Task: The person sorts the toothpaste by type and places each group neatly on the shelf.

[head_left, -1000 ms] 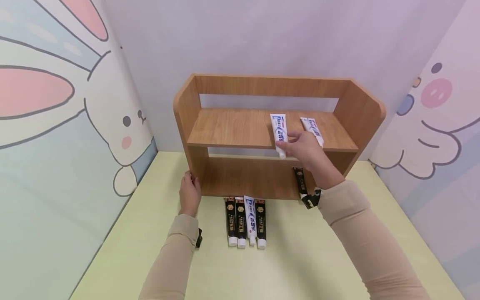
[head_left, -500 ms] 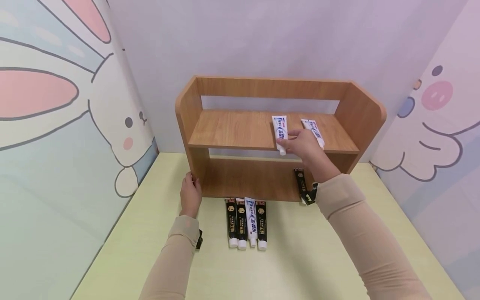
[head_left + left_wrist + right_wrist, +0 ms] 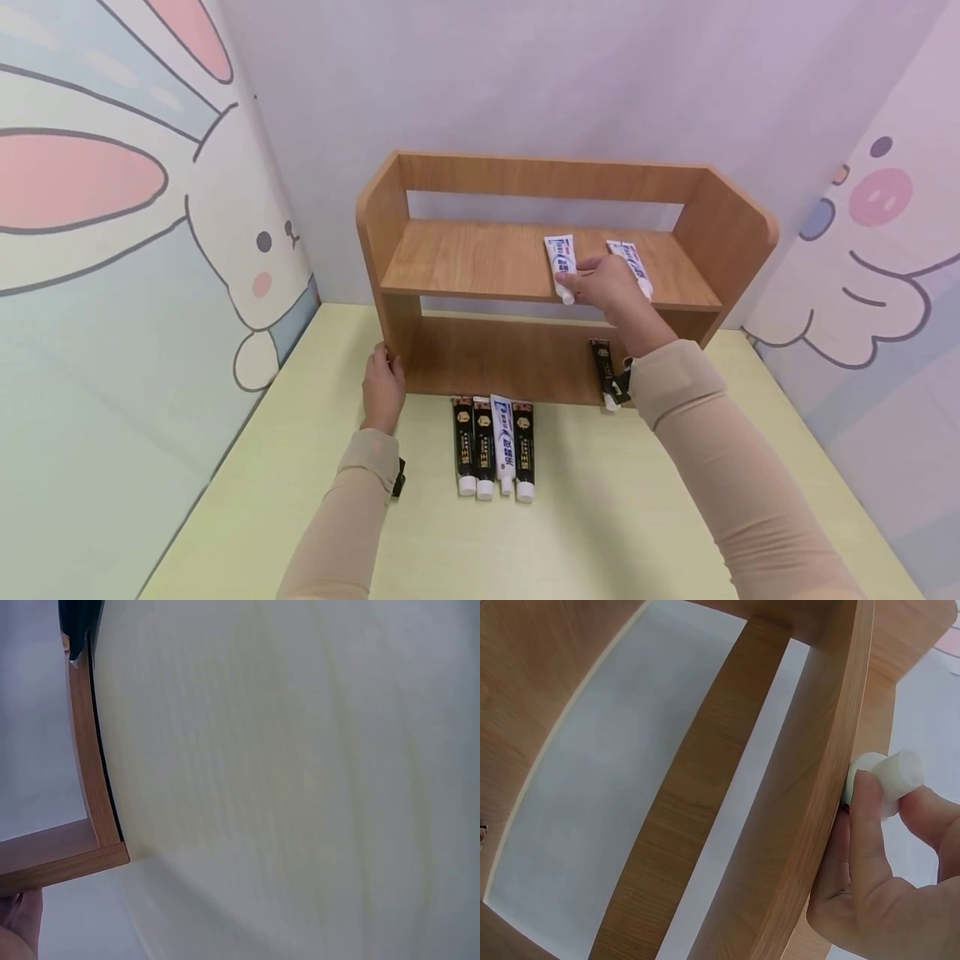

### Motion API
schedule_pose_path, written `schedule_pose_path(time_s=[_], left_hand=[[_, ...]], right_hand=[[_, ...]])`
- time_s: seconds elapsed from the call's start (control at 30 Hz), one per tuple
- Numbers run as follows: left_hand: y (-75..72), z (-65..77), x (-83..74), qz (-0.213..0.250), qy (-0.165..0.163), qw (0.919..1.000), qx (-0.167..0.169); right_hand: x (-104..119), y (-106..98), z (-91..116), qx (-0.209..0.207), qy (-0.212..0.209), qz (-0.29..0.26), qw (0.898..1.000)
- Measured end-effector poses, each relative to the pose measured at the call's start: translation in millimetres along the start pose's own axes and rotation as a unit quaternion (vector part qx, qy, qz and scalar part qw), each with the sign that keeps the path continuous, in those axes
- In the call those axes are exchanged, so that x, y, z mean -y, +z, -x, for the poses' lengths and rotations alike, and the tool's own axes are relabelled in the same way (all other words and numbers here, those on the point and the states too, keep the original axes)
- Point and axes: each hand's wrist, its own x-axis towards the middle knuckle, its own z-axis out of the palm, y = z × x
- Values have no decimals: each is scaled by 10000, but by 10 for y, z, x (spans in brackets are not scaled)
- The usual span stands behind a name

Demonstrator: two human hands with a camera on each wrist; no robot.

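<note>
By the right hand (image 3: pixel 609 287), a smooth white tube (image 3: pixel 559 252) is pinched near its round cap (image 3: pixel 901 772), its flat end over the wood-grained upper board (image 3: pixel 472 257). Just right of that hand another white tube (image 3: pixel 628 260) is laid, and below it a slim black tube (image 3: pixel 602 362). By the left hand (image 3: pixel 383 392), whose grip cannot be told, the flat side panel (image 3: pixel 402 329) is touched; to its right, four tubes (image 3: pixel 484 442) are lined up on the pale table (image 3: pixel 592 533).

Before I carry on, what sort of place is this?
Probably a child-themed indoor corner: a wall with a cartoon rabbit, and a wooden shelf with toothpaste tubes on a pale table.
</note>
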Motion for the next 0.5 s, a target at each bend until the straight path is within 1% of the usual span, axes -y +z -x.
schedule_pose_path(time_s=[0.17,0.3,0.5], left_hand=[[-11,-18,2,-86,120,9999,-54],[-10,-57,-18,-118,230,9996,-143],[2,-51,-62,-89,204,9997,-85]], right_hand=[[21,-12,12,-26,-16,82,10000],[39,-45,15,-135,-18,200,9997],[5,-68,46,-228,93,101,9996]])
